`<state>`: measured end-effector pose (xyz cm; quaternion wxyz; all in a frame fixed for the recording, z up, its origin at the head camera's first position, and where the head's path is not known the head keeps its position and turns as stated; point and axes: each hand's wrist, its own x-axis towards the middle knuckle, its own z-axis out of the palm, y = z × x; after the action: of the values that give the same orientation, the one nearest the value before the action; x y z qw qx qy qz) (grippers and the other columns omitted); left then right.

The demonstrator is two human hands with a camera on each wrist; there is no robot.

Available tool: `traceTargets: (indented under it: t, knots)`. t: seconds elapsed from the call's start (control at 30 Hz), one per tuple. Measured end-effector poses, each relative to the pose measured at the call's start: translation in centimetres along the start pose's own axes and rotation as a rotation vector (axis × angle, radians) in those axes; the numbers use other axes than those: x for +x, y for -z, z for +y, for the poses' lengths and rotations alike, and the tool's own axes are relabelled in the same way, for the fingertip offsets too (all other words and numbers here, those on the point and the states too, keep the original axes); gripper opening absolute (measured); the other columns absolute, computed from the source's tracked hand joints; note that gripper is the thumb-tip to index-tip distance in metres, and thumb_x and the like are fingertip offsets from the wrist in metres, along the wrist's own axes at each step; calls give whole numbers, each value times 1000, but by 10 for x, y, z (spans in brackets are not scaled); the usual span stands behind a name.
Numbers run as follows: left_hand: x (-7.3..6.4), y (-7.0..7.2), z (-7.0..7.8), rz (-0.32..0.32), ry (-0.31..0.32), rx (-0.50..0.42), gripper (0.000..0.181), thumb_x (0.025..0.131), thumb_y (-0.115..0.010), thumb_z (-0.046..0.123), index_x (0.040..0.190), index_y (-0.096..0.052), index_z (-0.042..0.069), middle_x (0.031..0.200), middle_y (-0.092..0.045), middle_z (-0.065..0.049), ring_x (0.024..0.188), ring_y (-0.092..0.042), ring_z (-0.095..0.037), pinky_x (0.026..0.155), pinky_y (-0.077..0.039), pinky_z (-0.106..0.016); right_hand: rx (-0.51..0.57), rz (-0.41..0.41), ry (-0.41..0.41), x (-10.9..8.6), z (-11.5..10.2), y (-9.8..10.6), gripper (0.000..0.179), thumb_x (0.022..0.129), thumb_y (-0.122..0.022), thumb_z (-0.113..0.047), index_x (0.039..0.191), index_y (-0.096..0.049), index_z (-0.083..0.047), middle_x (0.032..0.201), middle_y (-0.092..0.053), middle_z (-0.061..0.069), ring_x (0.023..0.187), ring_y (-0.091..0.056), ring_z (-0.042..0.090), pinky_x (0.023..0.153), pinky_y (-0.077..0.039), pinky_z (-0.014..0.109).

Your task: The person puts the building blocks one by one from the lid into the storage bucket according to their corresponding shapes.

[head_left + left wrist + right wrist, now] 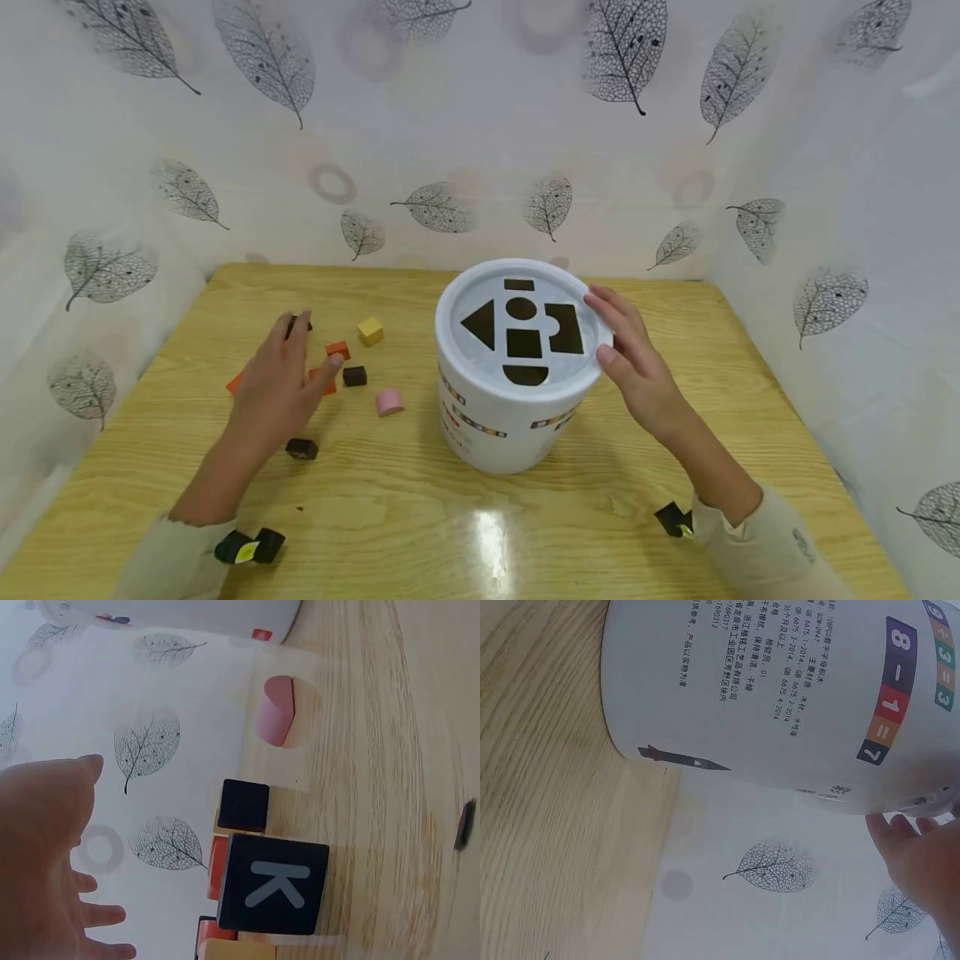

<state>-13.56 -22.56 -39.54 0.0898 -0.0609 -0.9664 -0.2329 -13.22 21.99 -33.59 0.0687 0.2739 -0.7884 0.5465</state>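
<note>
A white round bucket [495, 425] stands upright on the table, its lid [487, 367] cut with several shaped holes. My right hand [637, 367] rests at the right side of the lid's rim, fingertips and thumb spread along it; the right wrist view shows the fingers [900, 829] against the bucket's upper end. On the left, my left hand [277, 375] is over scattered wooden blocks, fingers extended. A dark block [300, 325] shows by its fingertips, and orange blocks [324, 382] lie beside and partly under the hand. In the left wrist view, a dark block bears a letter K [276, 885].
Between left hand and bucket lie a yellow block [371, 331], a small dark block [355, 376] and a pink rounded block [389, 402]. Another dark block [302, 449] is nearer the front. A leaf-patterned cloth [480, 150] encloses the wooden table [390, 525] at back and sides.
</note>
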Motion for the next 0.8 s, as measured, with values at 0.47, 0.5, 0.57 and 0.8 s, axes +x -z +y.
traceTargets:
  t: [0.47,0.5,0.57,0.8]
  knots:
    - [9,1,-25,-36,46,-84,76,105,-45,50,161,-18,7,161,-23,-28,138,-30,-57,101,-26,-79,66,28,22,-1,3,-6,54,101,-39,-4,155,-37,-6,165,-18,3,147,-29,21,110,-39,15]
    - [11,1,-29,-37,51,-81,76,105,-45,51,161,-19,6,161,-24,-28,138,-31,-56,102,-27,-79,63,27,18,-1,3,-6,54,101,-39,-4,155,-37,-6,165,-18,3,147,-28,21,110,-38,15]
    - [14,0,-36,-38,57,-78,76,105,-44,52,160,-20,6,160,-26,-27,139,-31,-55,103,-28,-77,56,23,13,-1,2,-6,54,101,-39,-5,155,-37,-6,165,-18,4,147,-28,20,111,-38,15]
    - [28,0,-66,-91,83,-112,76,105,-42,53,161,-18,7,161,-22,-30,143,-25,-56,106,-26,-77,58,17,4,-1,3,-5,55,101,-39,-5,155,-36,-6,166,-17,5,148,-28,19,110,-39,15]
